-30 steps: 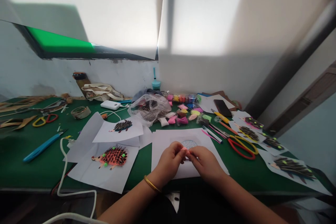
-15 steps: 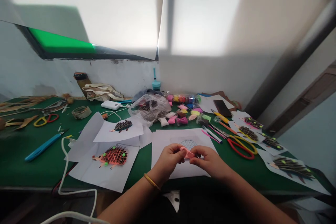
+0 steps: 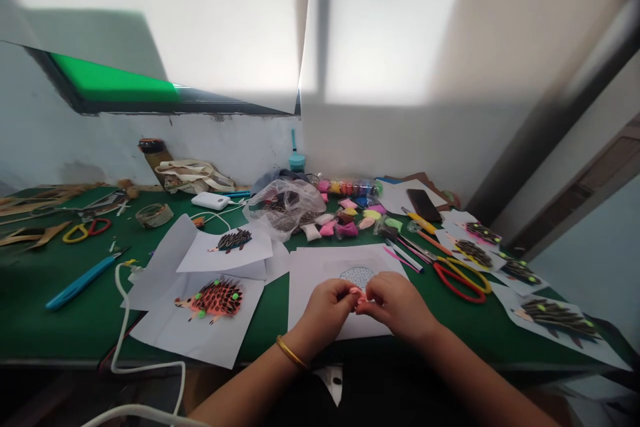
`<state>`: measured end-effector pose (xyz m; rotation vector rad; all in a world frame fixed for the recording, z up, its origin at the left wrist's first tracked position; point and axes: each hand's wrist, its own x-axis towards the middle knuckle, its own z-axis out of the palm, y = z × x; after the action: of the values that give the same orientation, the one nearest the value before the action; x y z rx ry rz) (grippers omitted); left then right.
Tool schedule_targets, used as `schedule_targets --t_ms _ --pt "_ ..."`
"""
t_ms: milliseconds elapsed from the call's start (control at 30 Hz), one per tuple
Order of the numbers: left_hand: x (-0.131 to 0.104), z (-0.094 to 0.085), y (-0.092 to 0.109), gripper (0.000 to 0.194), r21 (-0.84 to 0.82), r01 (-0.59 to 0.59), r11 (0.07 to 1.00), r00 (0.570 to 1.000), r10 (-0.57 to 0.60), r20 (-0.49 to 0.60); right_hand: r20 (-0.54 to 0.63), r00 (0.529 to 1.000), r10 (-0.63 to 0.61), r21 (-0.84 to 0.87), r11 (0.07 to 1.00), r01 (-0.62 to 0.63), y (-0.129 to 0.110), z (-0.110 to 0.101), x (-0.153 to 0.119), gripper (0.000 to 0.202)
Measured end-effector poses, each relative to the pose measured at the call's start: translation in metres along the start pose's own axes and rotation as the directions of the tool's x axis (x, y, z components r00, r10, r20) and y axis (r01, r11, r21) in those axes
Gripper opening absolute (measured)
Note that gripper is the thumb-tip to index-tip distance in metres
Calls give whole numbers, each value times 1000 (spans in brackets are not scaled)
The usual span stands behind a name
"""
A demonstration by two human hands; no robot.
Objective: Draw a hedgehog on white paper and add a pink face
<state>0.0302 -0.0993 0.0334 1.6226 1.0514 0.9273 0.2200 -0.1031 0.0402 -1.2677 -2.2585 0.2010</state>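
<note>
A small lump of pink modelling clay [image 3: 361,298] is pinched between the fingers of both hands. My left hand [image 3: 331,307], with a yellow bangle at the wrist, grips its left side between thumb and forefinger. From the other side my right hand [image 3: 395,303] holds it, its fingers curled and hiding much of the clay. Both hands are over a white sheet of paper [image 3: 313,273] bearing a drawn oval filled with small marks [image 3: 357,275]. To the left lies a finished pink hedgehog picture [image 3: 215,297] with dark spines and green dots.
Behind the sheet lie several clay packets [image 3: 345,230] and a clear plastic bag [image 3: 285,203]. Red-and-yellow scissors [image 3: 463,280], a phone [image 3: 424,205] and more hedgehog pictures [image 3: 555,319] are at right. A blue cutter [image 3: 83,282] and white cable [image 3: 123,320] lie left.
My hands have drawn closer together on the clay. My right hand has moved slightly up and inward, and less of the clay shows between the fingers.
</note>
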Motion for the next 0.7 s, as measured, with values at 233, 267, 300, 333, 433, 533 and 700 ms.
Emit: schedule_targets --t_ms 233,267,300,333,433,533,700 --pt "-1 -9 6 35 -138 130 982 947 -81 310 37 997 -70 -120 990 74 2 4 -3 47" --pt "-1 -8 3 34 -128 149 981 952 -107 287 23 994 -110 -140 984 112 1 5 -5 48" --pt "-1 -7 1 33 -134 174 976 957 -135 258 10 989 -146 -143 979 146 0 5 -6 49" --pt "0 -6 -2 33 -163 197 967 957 -154 244 4 985 -175 -123 977 174 -1 5 -7 50" --pt "2 -5 -7 38 -311 249 917 956 -181 232 22 980 -198 19 980 198 -6 1 -8 48" --pt "3 -5 -6 39 -362 241 901 964 -178 199 68 983 -173 83 982 167 -9 -4 -7 42" --pt "0 -4 4 37 -181 116 977 987 -92 134 57 986 -157 -45 986 160 -11 -4 -6 36"
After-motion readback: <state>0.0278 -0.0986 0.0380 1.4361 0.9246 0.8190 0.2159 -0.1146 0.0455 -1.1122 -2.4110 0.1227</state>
